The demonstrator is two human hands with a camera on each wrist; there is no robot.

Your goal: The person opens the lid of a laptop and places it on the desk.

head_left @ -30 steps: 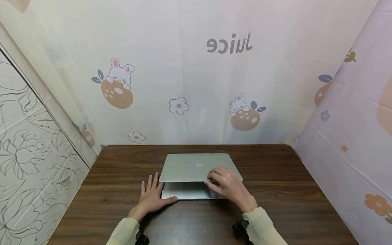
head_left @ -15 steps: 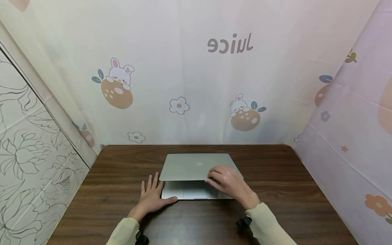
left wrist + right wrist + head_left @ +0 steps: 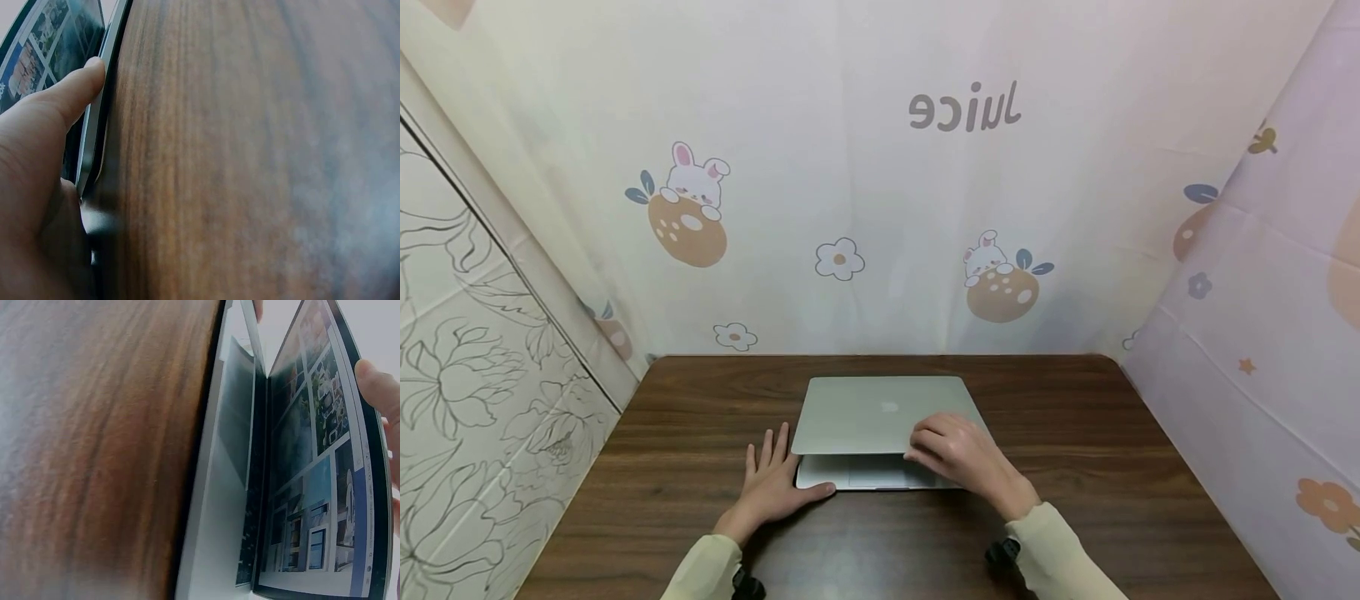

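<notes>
A silver laptop (image 3: 850, 417) lies on the wooden table with its lid partly raised over the base (image 3: 820, 473). My right hand (image 3: 962, 454) pinches the lid's front edge, right of its middle, thumb on the screen side and fingers curled on the outside. In the right wrist view the lit screen (image 3: 315, 462) shows a grid of pictures above the dark keyboard. Spread out at the laptop's left side, my left hand (image 3: 766, 490) has its thumb across the front left corner of the base. Its other fingers point away over the table.
The dark wood table (image 3: 1112, 500) reaches back to a printed curtain (image 3: 887, 183) with rabbits and flowers. More curtain panels (image 3: 1247, 275) stand along both sides. A black wrist camera (image 3: 1002, 554) sits at my right sleeve, another (image 3: 747, 582) at my left.
The lid rose very slightly at first, then came down, so its front edge is nearer the base. My right hand went with it; the left hand stayed in place.
</notes>
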